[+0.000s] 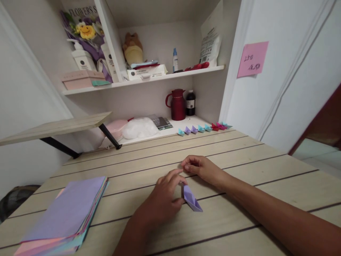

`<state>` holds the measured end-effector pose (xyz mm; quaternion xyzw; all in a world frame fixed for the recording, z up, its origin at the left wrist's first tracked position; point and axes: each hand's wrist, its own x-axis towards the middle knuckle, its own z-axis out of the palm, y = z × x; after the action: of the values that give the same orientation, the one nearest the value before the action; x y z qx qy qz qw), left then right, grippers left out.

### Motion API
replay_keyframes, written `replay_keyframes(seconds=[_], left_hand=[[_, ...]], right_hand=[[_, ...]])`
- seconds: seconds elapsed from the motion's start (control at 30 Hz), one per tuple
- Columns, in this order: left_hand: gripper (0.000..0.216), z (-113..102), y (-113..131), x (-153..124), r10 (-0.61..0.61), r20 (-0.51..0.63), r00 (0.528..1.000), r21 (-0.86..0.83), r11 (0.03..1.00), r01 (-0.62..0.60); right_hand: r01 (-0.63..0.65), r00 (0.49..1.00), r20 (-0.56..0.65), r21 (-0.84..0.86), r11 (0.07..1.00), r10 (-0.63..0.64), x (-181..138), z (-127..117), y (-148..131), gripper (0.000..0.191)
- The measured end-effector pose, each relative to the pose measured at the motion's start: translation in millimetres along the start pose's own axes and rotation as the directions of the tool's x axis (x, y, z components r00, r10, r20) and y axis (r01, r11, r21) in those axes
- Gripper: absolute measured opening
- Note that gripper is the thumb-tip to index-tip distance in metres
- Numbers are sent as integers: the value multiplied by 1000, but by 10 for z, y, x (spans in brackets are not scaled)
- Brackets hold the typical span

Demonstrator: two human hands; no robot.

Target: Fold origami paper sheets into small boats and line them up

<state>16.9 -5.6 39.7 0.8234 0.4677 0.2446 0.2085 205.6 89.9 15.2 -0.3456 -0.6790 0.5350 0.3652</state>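
My left hand (162, 199) rests on the wooden table (239, 220) with its fingers closed round one end of a small folded purple paper shape (192, 199). My right hand (199, 168) lies on the table just behind it, with its fingers curled together and nothing visible in them. The folded paper's pointed end sticks out to the right of my left hand.
A stack of coloured paper sheets (66, 217), purple on top, lies at the front left. A row of small folded paper shapes (204, 128) stands at the table's far edge. Behind it are shelves with a red jug (177, 105), a dark bottle (190, 103) and boxes.
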Motion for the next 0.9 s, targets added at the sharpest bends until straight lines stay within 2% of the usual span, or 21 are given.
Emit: replay_keyframes(seconds=[0.17, 0.33, 0.63, 0.9], left_hand=[[49, 19, 21, -4, 24, -21, 999, 54, 998, -23], [61, 19, 55, -6, 54, 18, 998, 41, 998, -55], [35, 26, 58, 11, -4, 16, 1000, 111, 994, 2], [43, 63, -27, 4, -54, -46, 997, 185, 981, 61]], right_hand=[[1, 1000, 0, -26, 1000, -1, -6, 2, -22, 17], [6, 1000, 5, -49, 999, -6, -6, -3, -21, 15], [-3, 999, -40, -35, 999, 2, -33, 9, -66, 20], [-16, 1000, 1, -15, 1000, 16, -29, -19, -64, 24]])
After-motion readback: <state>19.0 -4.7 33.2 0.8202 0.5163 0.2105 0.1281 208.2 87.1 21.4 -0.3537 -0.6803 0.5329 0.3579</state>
